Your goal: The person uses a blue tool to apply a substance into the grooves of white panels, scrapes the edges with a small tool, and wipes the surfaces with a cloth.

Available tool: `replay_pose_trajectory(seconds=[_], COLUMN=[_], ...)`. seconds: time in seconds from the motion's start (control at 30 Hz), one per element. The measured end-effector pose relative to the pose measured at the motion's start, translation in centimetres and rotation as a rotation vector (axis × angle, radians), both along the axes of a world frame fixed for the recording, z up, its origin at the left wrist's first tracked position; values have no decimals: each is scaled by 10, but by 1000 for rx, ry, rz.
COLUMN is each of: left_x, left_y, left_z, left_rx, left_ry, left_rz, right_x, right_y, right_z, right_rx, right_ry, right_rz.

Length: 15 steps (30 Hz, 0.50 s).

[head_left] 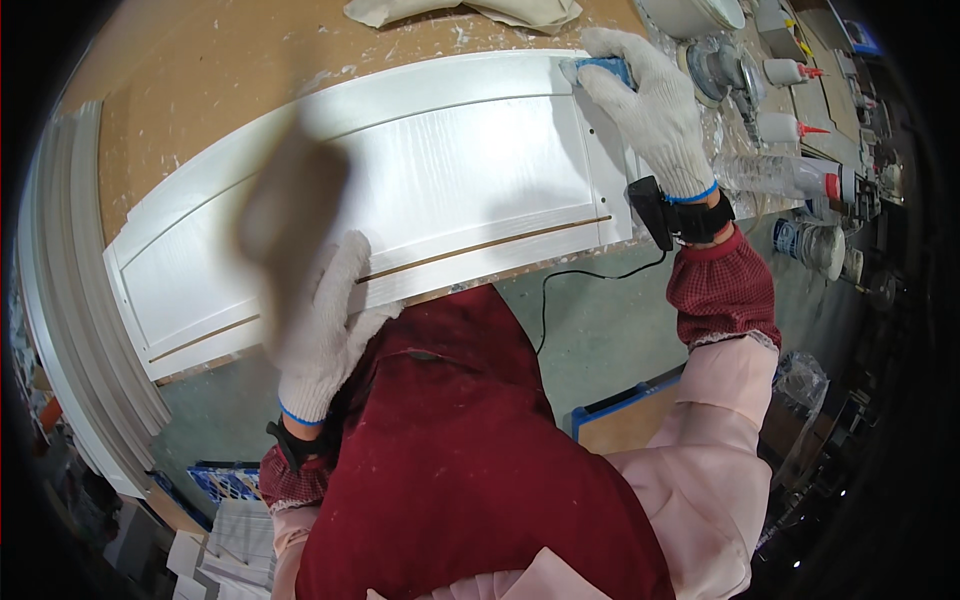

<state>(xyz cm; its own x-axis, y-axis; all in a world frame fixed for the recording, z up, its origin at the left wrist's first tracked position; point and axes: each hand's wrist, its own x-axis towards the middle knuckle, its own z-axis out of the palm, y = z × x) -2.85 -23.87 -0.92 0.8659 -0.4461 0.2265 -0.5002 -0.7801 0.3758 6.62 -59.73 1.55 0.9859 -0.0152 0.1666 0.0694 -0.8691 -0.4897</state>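
Observation:
A long white panel [470, 150] with a raised frame and a narrow brown groove along its near side lies across the workbench. At its far right corner my gloved right hand [655, 115] is closed around a small blue block [605, 72], which looks like a sanding block and is partly hidden by the fingers. My gloved left hand [335, 335] rests at the panel's near edge, left of the middle. Its fingers are stretched out over the surface, and the thumb stands apart. A blurred brownish shape [290, 195] close to the camera hides part of that hand and of the panel.
White moulding strips [85, 280] are stacked at the left. On the right stand glue bottles with red tips [785, 127], a clear plastic bottle [770, 175] and several tubs. Beige cloth [470, 10] lies at the back. A black cable [560, 275] hangs from my right wrist.

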Motion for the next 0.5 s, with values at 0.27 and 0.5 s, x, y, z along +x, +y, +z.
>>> replay_pose_trajectory(seconds=[0.27,0.5], left_x=[0,0], left_y=[0,1], left_z=[-3,-4], left_rx=[-31,-12], left_ry=[-29,-54], left_rz=[-2,-13], right_x=[-11,-15], right_y=[6,7], right_z=[6,5], right_rx=[10,129], right_ry=[65,22], right_rz=[-25,-117])
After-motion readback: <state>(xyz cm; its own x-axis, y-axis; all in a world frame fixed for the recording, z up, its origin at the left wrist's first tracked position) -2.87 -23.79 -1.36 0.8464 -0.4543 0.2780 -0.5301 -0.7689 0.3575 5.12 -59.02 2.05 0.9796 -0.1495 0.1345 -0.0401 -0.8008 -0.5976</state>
